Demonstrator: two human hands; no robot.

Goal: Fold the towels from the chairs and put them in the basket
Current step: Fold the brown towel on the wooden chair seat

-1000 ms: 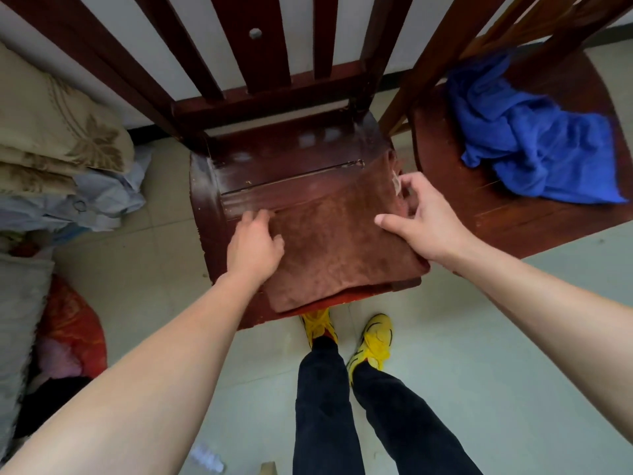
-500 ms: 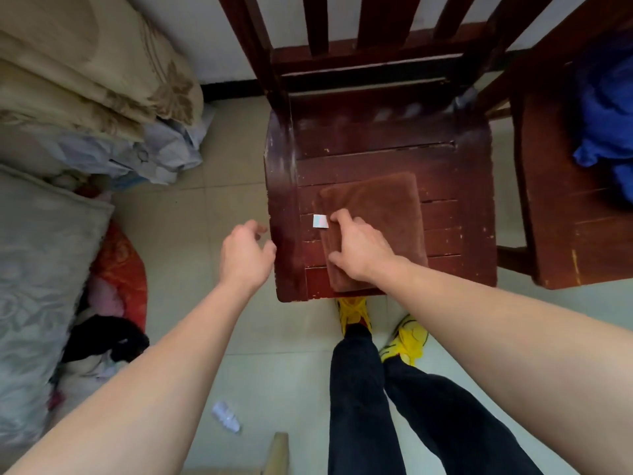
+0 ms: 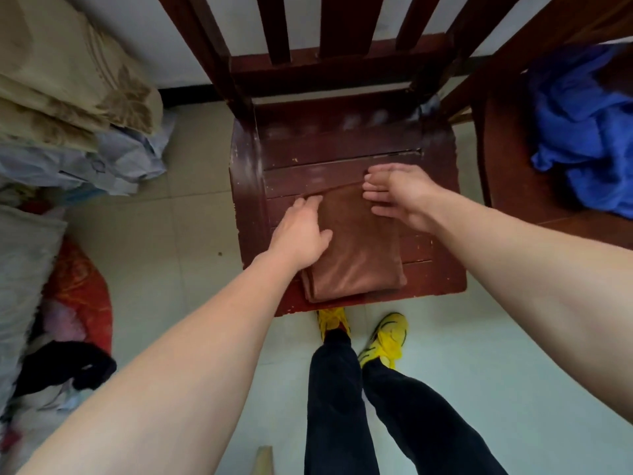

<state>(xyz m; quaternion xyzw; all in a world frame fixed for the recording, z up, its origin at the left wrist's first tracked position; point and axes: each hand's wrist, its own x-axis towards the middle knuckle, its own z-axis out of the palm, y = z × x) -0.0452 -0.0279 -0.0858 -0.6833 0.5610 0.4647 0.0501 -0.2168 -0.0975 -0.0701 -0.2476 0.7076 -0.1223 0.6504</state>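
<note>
Head view — both the left hand (image 3: 301,231) and right hand (image 3: 399,195) lie flat, fingers straight, on the folded brown towel (image 3: 359,255).

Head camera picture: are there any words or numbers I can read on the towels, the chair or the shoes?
There are no words, numbers or signs to read anywhere.
The brown towel is plain, with no label showing.
The blue towel is plain.
The wooden chair has only scuffs.
The yellow shoes have black marks, too blurred to read as letters.
The beige bedding has a leaf pattern and no writing.
</note>
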